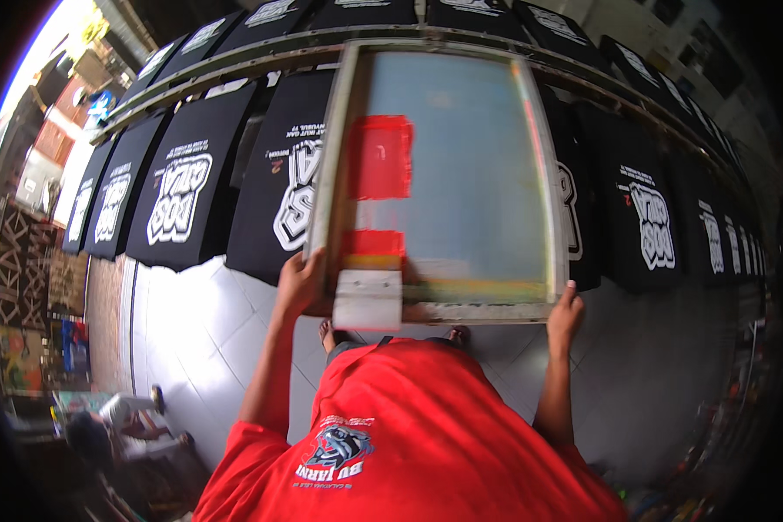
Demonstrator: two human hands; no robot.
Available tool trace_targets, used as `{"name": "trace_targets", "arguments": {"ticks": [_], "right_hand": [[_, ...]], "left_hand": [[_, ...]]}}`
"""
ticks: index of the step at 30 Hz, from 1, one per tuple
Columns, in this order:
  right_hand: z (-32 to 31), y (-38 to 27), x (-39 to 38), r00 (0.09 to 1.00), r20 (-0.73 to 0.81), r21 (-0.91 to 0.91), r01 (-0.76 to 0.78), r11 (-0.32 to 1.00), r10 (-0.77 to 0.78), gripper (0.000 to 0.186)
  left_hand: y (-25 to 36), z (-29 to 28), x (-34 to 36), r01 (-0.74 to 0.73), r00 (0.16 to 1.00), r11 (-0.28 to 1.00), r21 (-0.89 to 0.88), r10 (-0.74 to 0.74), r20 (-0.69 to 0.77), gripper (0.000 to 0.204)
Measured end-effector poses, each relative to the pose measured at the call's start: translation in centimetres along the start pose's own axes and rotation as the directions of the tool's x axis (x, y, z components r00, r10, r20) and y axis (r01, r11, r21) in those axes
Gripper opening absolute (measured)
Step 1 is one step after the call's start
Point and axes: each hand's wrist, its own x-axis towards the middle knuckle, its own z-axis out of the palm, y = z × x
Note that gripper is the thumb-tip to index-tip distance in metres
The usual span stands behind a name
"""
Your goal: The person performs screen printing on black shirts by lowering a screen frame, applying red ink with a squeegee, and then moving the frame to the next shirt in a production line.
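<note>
A screen printing frame (478,311) with a pale blue-grey mesh is held up in front of me, over the near row of black T-shirts. My left hand (299,284) grips its near left corner. At the near right corner, my right hand (566,317) is closed on the rim, thumb up. Red ink (381,161) lies on the mesh along the left side, with a second red patch nearer me. A squeegee (368,298) with a whitish handle leans over the near rim beside my left hand. The shirts directly beneath the frame are mostly hidden.
Black T-shirts (202,130) with white prints lie on boards in two curving rows, left and right. A long metal rail (226,71) runs between the rows. Pale tiled floor (191,322) surrounds my feet. Someone sits low at the lower left, near a leg (139,422).
</note>
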Motion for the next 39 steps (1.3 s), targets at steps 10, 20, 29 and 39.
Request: {"name": "trace_targets", "arguments": {"ticks": [10,20,29,39], "right_hand": [[14.1,-15.1,-19.4,0.997,0.071,0.083,0.019,0.996,-0.025,0.047],[16.5,-17.4,-22.1,0.997,0.077,-0.031,-0.014,0.999,0.016,0.051],[16.6,-16.4,-20.0,0.998,0.045,-0.06,-0.038,0.997,0.041,0.058],[16.1,-15.0,-17.0,1.0,0.01,-0.047,0.012,0.999,-0.011,0.061]], "left_hand": [[-10.7,-25.1,6.8,0.02,1.0,0.999,0.046,-0.02,0.014,0.039],[-12.6,-27.7,9.7,0.009,0.998,0.998,0.055,-0.012,0.061,0.042],[-10.3,-26.2,10.2,0.022,0.997,0.988,0.153,-0.033,0.073,0.044],[-9.9,-23.6,9.8,0.011,0.999,0.985,0.172,-0.019,0.045,0.049]]}}
